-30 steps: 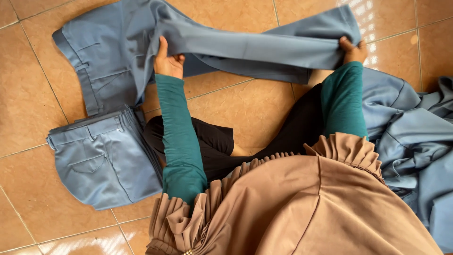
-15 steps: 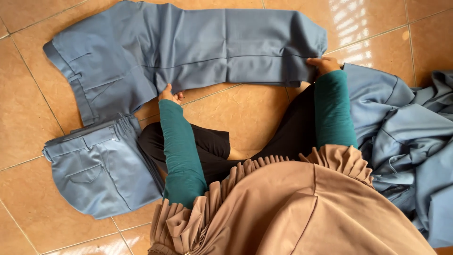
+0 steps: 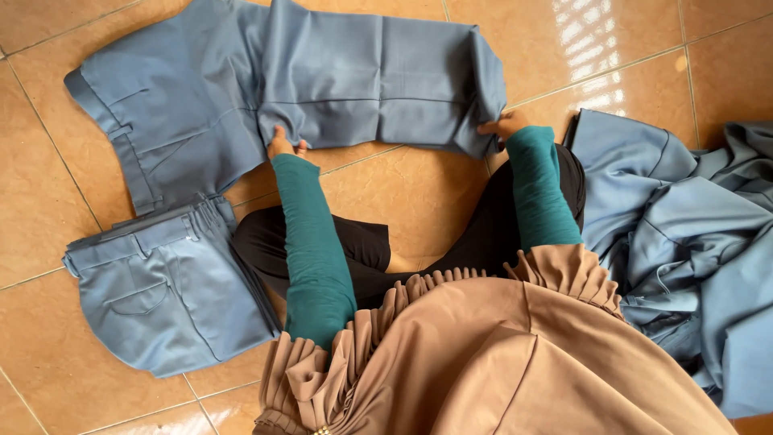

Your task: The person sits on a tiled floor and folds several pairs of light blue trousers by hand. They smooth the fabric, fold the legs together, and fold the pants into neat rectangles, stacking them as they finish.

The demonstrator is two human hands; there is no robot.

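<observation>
Blue-grey trousers (image 3: 322, 89) lie spread on the tiled floor (image 3: 419, 193) just ahead of both hands, with the legs doubled back over themselves so the fold sits by the right hand. The left hand (image 3: 283, 147) pinches the near edge of the cloth close to the seat, and the right hand (image 3: 501, 126) grips the folded end at the near corner. Both sleeves are teal. By the look of it, the first fold is made and the cloth lies fairly flat, though the waist part still spreads out wide beyond the left hand, so at least one more fold seems left. A folded pair (image 3: 161, 294) rests beside the left elbow, seemingly done. A loose heap of the same blue cloth (image 3: 684, 242) lies outside the right arm, apparently unfolded.
</observation>
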